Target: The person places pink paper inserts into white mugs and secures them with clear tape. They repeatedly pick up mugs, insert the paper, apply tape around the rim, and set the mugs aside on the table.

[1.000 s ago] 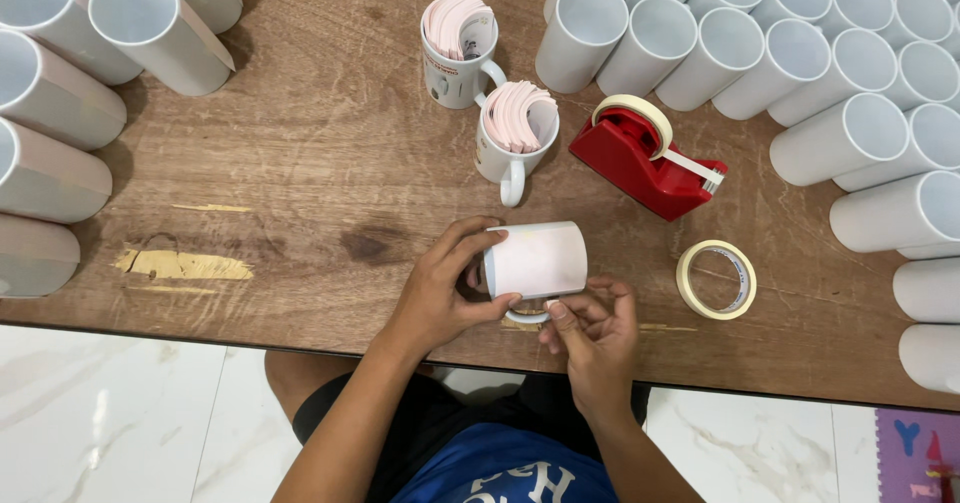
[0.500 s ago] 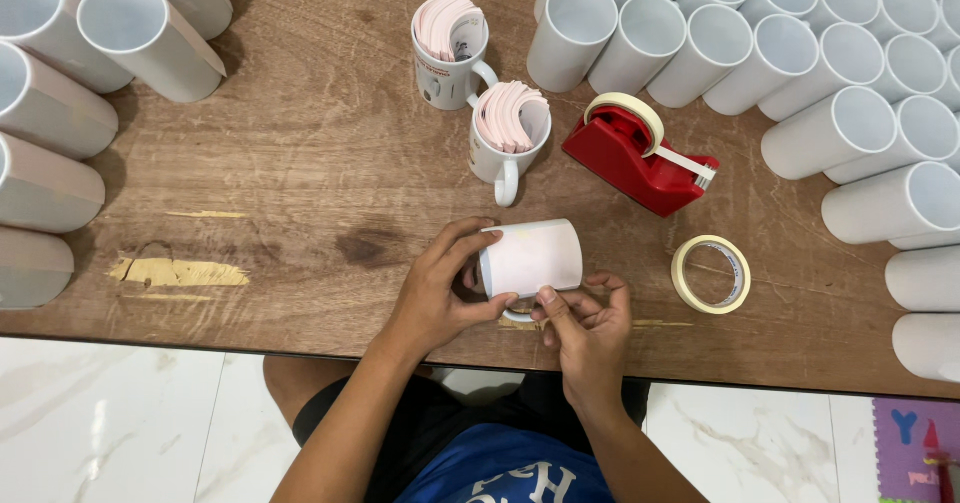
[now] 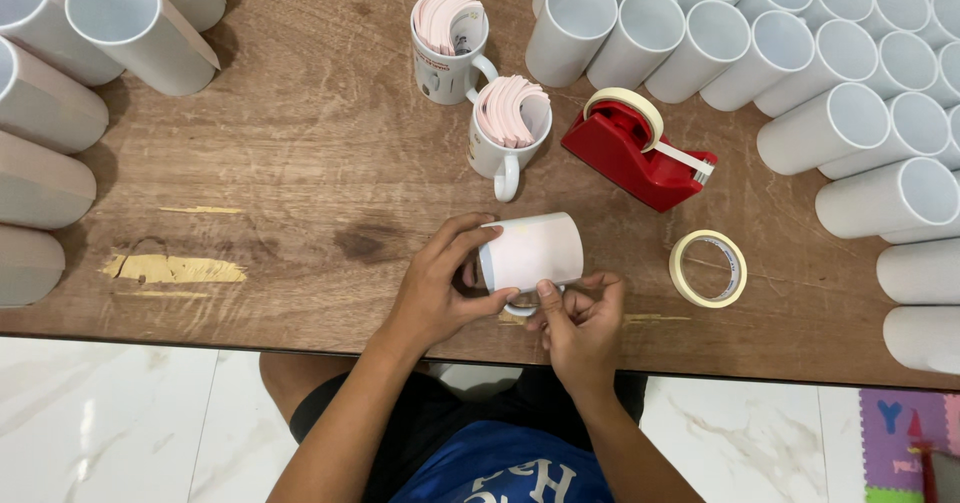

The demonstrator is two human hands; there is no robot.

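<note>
Mug (image 3: 532, 251) on its side, handle half hidden | left hand (image 3: 435, 288) grips its mouth | right hand (image 3: 580, 321) pinches its lower edge

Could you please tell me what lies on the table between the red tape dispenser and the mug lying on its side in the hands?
Nothing: in the head view, only bare wooden table separates the red tape dispenser from the mug.

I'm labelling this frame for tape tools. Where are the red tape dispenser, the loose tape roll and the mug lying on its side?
red tape dispenser (image 3: 632, 161), head view, on its red body.
loose tape roll (image 3: 684, 263), head view, on the ring's left edge.
mug lying on its side (image 3: 535, 248), head view, on its paper-wrapped wall.
</note>
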